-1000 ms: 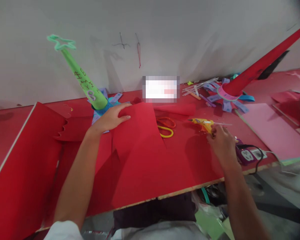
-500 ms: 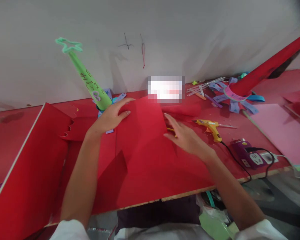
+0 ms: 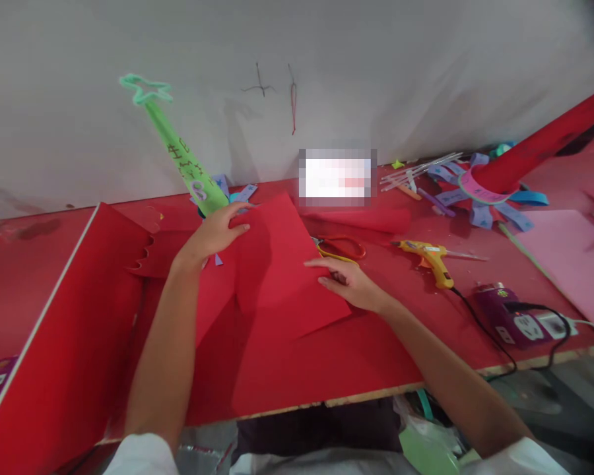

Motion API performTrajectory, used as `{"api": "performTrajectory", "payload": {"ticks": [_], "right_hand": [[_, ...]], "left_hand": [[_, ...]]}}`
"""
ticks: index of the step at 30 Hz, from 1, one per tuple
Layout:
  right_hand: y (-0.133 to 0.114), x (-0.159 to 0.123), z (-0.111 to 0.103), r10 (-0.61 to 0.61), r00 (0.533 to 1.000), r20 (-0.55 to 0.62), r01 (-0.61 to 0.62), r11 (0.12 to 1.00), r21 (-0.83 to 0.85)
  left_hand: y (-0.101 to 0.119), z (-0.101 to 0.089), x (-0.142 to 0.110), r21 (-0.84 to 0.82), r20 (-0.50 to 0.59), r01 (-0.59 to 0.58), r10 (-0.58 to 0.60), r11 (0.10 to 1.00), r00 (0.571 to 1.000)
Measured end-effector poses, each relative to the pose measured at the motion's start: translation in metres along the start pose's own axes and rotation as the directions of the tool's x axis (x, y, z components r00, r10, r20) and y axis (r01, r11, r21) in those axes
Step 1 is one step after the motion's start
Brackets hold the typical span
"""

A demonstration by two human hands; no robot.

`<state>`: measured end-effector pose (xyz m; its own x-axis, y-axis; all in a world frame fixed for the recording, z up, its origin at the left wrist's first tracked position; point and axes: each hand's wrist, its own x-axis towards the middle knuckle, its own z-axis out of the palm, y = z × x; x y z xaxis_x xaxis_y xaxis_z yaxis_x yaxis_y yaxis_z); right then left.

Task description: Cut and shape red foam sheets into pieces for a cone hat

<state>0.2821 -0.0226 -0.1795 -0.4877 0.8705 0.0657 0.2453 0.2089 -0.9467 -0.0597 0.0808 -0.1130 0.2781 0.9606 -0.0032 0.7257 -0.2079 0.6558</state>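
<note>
Red paper (image 3: 277, 264) in loose left grip (image 3: 216, 231)

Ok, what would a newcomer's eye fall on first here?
Probably the tall green paper cone topped with a fuzzy mint star outline, at the back left. Next, the long red cone with a pink band around its base, slanting at the back right. Then the yellow plastic glue gun, lying right of the right hand.
</note>
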Motion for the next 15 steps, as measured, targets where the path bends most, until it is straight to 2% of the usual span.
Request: {"api": "performTrajectory", "payload": {"ticks": [7, 11, 15], "right_hand": [[-0.004, 0.003, -0.008, 0.011, 0.999, 0.037, -0.014, 0.997, 0.079], [-0.006, 0.001, -0.009, 0.049, 0.997, -0.057, -0.04, 0.988, 0.148], [-0.007, 0.0, -0.008, 0.163, 0.98, -0.118, -0.117, 0.938, 0.327]], "left_hand": [[0.022, 0.007, -0.003, 0.031, 0.122, -0.112, 0.108, 0.993, 0.987], [0.038, 0.012, -0.008, 0.043, 0.167, -0.177, 0.168, 0.983, 0.972], [0.054, 0.014, -0.014, 0.043, 0.202, -0.345, 0.33, 0.937, 0.922]]}}
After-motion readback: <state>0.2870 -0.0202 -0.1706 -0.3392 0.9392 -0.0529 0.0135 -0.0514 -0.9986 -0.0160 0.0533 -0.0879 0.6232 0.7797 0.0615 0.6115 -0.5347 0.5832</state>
